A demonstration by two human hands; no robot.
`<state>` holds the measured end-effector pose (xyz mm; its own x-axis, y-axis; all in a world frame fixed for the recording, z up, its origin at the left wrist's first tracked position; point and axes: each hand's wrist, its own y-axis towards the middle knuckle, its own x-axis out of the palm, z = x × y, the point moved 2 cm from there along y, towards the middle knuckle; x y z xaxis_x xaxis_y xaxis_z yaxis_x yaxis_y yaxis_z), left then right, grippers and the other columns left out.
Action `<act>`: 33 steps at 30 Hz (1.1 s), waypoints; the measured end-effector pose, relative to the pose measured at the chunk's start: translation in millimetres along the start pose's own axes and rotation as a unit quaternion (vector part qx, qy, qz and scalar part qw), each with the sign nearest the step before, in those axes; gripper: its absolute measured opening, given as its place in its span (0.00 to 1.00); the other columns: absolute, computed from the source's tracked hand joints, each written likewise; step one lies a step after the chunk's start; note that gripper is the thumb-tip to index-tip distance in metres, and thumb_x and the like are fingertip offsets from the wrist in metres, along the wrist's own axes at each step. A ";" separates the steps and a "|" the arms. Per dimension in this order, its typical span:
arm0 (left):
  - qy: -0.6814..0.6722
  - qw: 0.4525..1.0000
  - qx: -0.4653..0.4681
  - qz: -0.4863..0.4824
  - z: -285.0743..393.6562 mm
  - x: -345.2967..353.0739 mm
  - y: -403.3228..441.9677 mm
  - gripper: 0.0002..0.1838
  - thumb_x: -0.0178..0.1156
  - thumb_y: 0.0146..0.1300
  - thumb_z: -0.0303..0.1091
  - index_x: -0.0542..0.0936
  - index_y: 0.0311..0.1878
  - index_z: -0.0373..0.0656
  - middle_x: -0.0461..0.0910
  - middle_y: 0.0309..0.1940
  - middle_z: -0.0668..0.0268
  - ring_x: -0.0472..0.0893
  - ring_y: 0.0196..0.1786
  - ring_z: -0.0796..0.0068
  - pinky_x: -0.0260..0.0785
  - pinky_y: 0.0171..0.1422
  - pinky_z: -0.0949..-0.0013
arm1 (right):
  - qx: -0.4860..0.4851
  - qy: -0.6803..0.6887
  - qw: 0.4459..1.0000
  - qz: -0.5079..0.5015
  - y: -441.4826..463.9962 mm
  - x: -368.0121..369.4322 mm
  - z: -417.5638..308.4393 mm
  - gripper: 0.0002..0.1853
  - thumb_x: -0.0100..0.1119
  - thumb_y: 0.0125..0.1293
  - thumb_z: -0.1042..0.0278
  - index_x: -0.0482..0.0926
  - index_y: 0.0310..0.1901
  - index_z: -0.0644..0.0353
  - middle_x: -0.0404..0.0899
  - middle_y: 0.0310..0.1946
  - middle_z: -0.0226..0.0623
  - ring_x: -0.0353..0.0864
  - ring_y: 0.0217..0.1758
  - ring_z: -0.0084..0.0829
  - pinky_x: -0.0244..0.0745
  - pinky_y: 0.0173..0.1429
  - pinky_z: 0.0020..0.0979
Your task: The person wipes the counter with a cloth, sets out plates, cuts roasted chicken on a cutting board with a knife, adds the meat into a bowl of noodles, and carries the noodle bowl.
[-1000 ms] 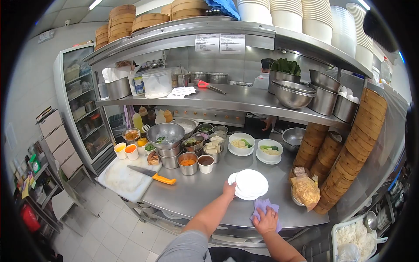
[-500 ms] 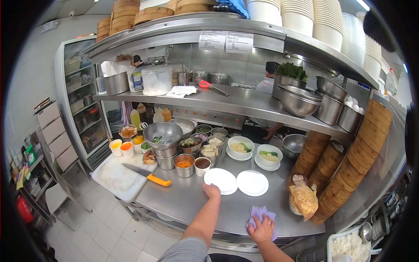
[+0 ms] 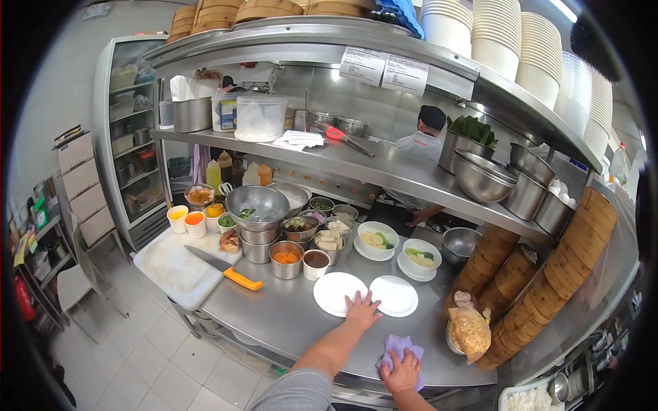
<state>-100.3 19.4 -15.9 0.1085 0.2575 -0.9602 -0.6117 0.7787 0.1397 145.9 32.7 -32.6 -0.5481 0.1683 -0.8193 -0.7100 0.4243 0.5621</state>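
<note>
My left hand (image 3: 362,312) is open, fingers spread, over the adjoining edges of two white plates, the left plate (image 3: 336,294) and the right plate (image 3: 396,297). Both lie flat on the steel counter with nothing on them. Under my right hand (image 3: 403,373) a crumpled purple cloth (image 3: 391,347) is gripped against the counter near its front edge. Behind the plates stand two white bowls of noodles with greens, one bowl (image 3: 375,241) to the left of the other bowl (image 3: 419,259).
A knife (image 3: 223,267) with an orange handle rests partly on the white cutting board (image 3: 171,274). Steel containers of ingredients surround a mixing bowl (image 3: 257,205). Bamboo steamers (image 3: 548,288) and a bag of yellowish food (image 3: 469,332) stand right. Beyond the shelf (image 3: 397,171) a person (image 3: 421,137) works.
My left hand has moved right, from the left plate's near edge to between the two plates, its fingers now spread. My right hand stays on the cloth. The view has shifted slightly.
</note>
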 end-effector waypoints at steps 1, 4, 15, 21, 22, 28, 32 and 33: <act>0.022 0.999 0.032 -0.007 -0.2 1.6 2.5 0.27 0.47 0.69 0.59 0.67 0.69 0.67 0.52 0.76 0.68 0.50 0.77 0.45 0.40 0.75 0.32 | -0.001 0.000 1.000 -0.002 -0.2 0.3 0.0 0.24 0.61 0.52 0.46 0.81 0.52 0.43 0.71 0.56 0.53 0.68 0.60 0.52 0.58 0.65 0.54; 0.039 0.995 0.095 -0.014 1.2 8.3 9.1 0.24 0.48 0.69 0.56 0.71 0.66 0.65 0.59 0.74 0.72 0.52 0.76 0.44 0.45 0.74 0.32 | -0.003 -0.003 1.000 -0.003 1.1 -2.4 -0.8 0.25 0.61 0.52 0.46 0.81 0.52 0.42 0.71 0.56 0.53 0.68 0.60 0.52 0.59 0.65 0.54; 0.002 0.980 0.198 -0.020 1.1 14.0 19.9 0.22 0.50 0.67 0.58 0.78 0.58 0.62 0.71 0.66 0.78 0.59 0.74 0.58 0.49 0.72 0.33 | -0.008 -0.009 1.000 -0.013 1.1 -1.0 -1.1 0.25 0.60 0.53 0.47 0.81 0.53 0.44 0.70 0.56 0.54 0.68 0.60 0.53 0.58 0.65 0.54; -0.055 0.982 0.182 -0.017 21.4 33.6 28.0 0.18 0.56 0.65 0.53 0.79 0.56 0.63 0.73 0.64 0.79 0.63 0.72 0.63 0.39 0.74 0.29 | -0.011 -0.005 1.000 -0.018 1.5 -2.8 -1.9 0.25 0.60 0.53 0.48 0.80 0.53 0.44 0.70 0.57 0.54 0.67 0.61 0.53 0.58 0.65 0.54; -0.062 0.984 0.167 -0.028 28.6 35.3 29.8 0.18 0.57 0.65 0.52 0.79 0.56 0.63 0.73 0.64 0.80 0.63 0.72 0.62 0.37 0.74 0.27 | -0.010 -0.004 1.000 -0.019 1.3 -2.5 -2.2 0.25 0.60 0.53 0.48 0.80 0.53 0.44 0.70 0.57 0.54 0.67 0.61 0.53 0.58 0.65 0.54; -0.153 0.969 0.168 -0.096 83.2 14.2 17.6 0.27 0.59 0.64 0.46 0.70 0.67 0.63 0.63 0.72 0.64 0.60 0.74 0.59 0.37 0.73 0.25 | -0.007 -0.011 1.000 -0.024 1.1 -3.5 -2.3 0.24 0.60 0.54 0.48 0.80 0.53 0.44 0.70 0.57 0.53 0.67 0.61 0.53 0.58 0.65 0.54; -0.307 0.923 0.228 -0.040 83.4 -11.4 -5.9 0.26 0.60 0.63 0.42 0.71 0.66 0.59 0.64 0.71 0.58 0.64 0.72 0.54 0.52 0.73 0.39 | 0.002 -0.008 1.000 -0.019 0.7 -4.8 -3.5 0.24 0.59 0.54 0.48 0.80 0.54 0.43 0.70 0.57 0.52 0.68 0.62 0.52 0.58 0.66 0.53; -0.331 0.909 0.253 -0.005 76.3 -22.9 -15.2 0.23 0.60 0.63 0.37 0.74 0.62 0.54 0.68 0.67 0.57 0.68 0.68 0.53 0.61 0.70 0.52 | -0.001 -0.009 1.000 -0.016 0.1 -3.1 -2.3 0.24 0.59 0.54 0.48 0.80 0.54 0.43 0.70 0.57 0.52 0.68 0.62 0.52 0.58 0.66 0.53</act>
<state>-33.6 45.3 22.4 0.6621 0.4072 -0.6292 -0.1881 0.9030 0.3864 146.5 30.1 -29.8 -0.5172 0.1698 -0.8389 -0.7277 0.4288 0.5354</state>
